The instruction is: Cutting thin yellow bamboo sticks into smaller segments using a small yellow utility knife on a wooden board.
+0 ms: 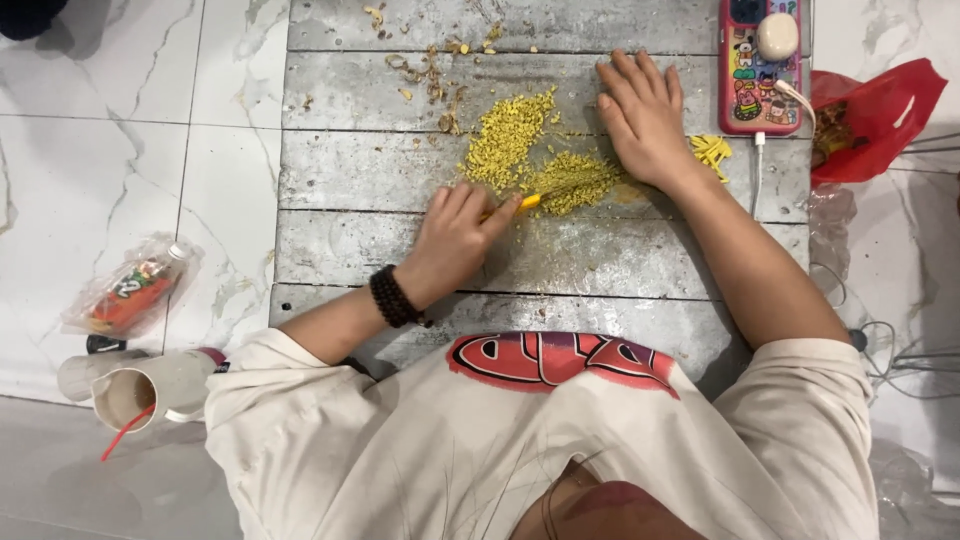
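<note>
Yellow bits [510,135] heaped on a grey counter [340,180].
Left hand [455,235], fingers curled round a knife [550,195], cuts beside the heap; right hand [640,115] lies flat just right of it, fingers together.

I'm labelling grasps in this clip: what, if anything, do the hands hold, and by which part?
The left hand grips a knife by its yellow handle; the blade is motion-blurred. The right hand holds nothing, lying flat on the grey board.

A grey plank board [380,250] lies on a white marble-tiled floor [120,160], evenly lit.
</note>
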